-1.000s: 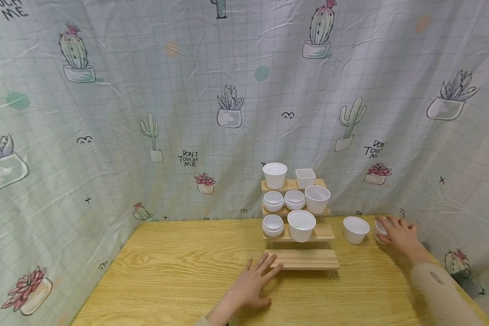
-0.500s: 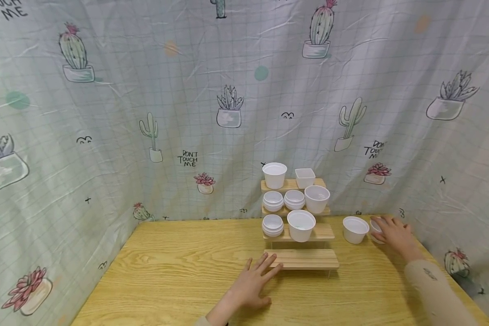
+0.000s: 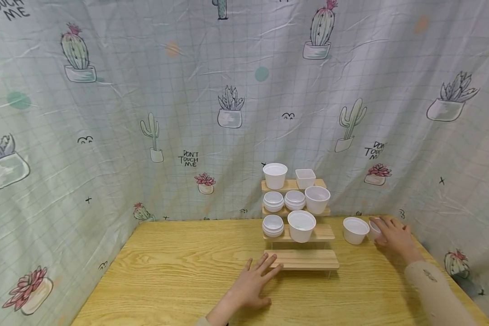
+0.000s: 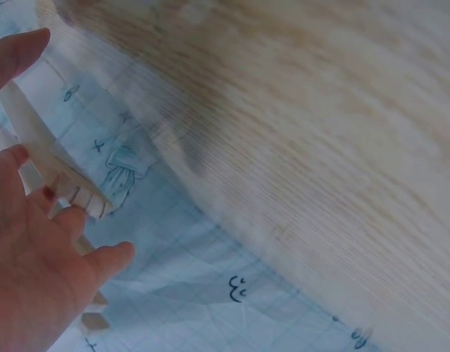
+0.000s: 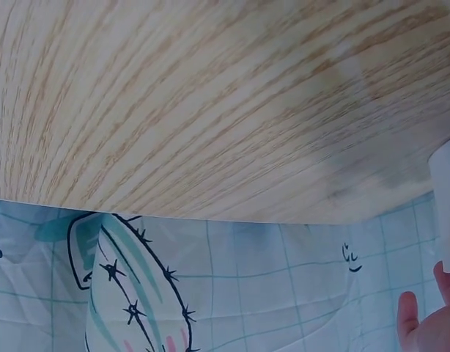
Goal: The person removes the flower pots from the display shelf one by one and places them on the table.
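A stepped wooden rack [image 3: 301,260] stands on the table, with several white plastic cups on its upper steps. On its bare lowest step rest the spread fingertips of my left hand [image 3: 247,286], which holds nothing; the left wrist view also shows the left hand [image 4: 34,249] beside the rack's edge. To the right of the rack, my right hand [image 3: 396,237] grips a small white plastic cup [image 3: 375,230] from its right side, covering much of it. A round white cup [image 3: 355,231] sits just left of that. In the right wrist view, only part of the gripped cup [image 5: 448,209] shows.
The yellow wood-grain table [image 3: 179,267] extends left and in front of the rack. A cactus-print curtain [image 3: 228,149] hangs behind it and along both sides. On the top step, a square white cup [image 3: 305,179] stands beside a round one [image 3: 275,176].
My right hand has shifted slightly left with the cup, bringing it nearer the round cup beside it. The left hand and the rack have stayed in place.
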The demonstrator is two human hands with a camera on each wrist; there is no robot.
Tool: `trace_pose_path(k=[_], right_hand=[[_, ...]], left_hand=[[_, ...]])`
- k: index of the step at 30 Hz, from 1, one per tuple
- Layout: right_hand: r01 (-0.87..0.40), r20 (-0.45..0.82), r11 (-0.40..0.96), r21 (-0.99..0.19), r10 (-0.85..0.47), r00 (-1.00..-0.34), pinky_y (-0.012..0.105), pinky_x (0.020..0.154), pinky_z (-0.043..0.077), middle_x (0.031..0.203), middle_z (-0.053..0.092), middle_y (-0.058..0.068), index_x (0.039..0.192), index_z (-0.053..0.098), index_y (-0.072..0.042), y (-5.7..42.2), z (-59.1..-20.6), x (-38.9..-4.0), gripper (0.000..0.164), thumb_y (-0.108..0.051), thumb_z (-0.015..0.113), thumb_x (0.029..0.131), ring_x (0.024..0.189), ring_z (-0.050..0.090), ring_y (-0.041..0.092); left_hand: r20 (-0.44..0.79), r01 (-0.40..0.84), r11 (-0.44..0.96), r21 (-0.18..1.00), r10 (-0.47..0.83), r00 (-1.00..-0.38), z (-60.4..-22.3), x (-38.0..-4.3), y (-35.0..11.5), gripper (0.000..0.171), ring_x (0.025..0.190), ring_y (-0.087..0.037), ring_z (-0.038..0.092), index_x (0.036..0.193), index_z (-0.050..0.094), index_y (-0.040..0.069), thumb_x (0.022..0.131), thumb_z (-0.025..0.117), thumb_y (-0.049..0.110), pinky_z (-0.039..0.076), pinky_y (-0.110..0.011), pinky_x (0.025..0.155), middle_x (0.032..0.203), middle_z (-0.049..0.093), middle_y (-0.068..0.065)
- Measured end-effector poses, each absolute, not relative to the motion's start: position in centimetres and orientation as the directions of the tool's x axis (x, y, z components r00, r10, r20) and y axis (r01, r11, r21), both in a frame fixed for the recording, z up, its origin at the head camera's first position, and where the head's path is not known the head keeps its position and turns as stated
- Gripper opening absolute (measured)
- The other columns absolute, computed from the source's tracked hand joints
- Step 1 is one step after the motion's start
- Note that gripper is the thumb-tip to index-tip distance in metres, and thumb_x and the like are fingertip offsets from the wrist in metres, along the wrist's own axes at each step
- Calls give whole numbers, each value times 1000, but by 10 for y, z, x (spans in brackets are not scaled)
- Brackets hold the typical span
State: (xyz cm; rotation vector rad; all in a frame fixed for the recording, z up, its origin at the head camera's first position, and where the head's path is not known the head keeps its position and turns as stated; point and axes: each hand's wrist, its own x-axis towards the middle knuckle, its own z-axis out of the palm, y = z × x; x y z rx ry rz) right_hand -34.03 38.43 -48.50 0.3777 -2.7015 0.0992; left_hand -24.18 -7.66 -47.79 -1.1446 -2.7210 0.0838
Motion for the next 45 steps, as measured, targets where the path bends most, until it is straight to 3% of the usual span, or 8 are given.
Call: trace_pose_path(k=[11, 17, 31, 39, 45], right_hand=[[-271, 414, 962, -10, -243, -877, 63, 70, 31, 122, 44, 25, 124, 40, -10, 381, -485, -340, 64, -22, 72, 70, 105, 39, 44], [-296, 444, 954, -45, -247, -862, 69, 70, 29, 122, 43, 27, 127, 37, -12, 383, -486, -339, 74, -23, 75, 65, 105, 38, 47], [-312, 479, 950, 0, -274, -834, 58, 63, 31, 122, 43, 22, 128, 36, -14, 391, -481, -328, 80, -26, 78, 61, 104, 40, 41], [-303, 489, 953, 22, -275, -828, 57, 64, 33, 121, 46, 21, 130, 34, -15, 386, -480, -321, 83, -28, 78, 61, 100, 43, 40], [-317, 553, 948, 34, -283, -784, 57, 65, 33, 119, 48, 21, 134, 32, -13, 378, -478, -314, 89, -24, 79, 58, 99, 44, 39]], left_hand=[[147, 705, 701, -107, 712, -686, -477, -242, -76, 87, 136, -25, 23, 143, 17, 26, 73, 64, 46, 35, -52, 99, 150, 18, -2], [144, 707, 702, -86, 711, -688, -477, -242, -76, 87, 137, -25, 22, 143, 17, 26, 73, 64, 46, 34, -53, 99, 150, 17, -2], [149, 704, 704, -98, 710, -689, -478, -242, -77, 87, 137, -25, 22, 143, 17, 27, 73, 65, 46, 35, -52, 99, 150, 17, -2], [144, 707, 700, -100, 713, -686, -477, -241, -78, 86, 136, -25, 23, 143, 18, 26, 73, 65, 46, 36, -52, 98, 150, 18, -3], [144, 710, 698, -87, 715, -685, -476, -241, -78, 86, 136, -25, 23, 143, 18, 26, 73, 65, 45, 35, -53, 98, 150, 18, -3]])
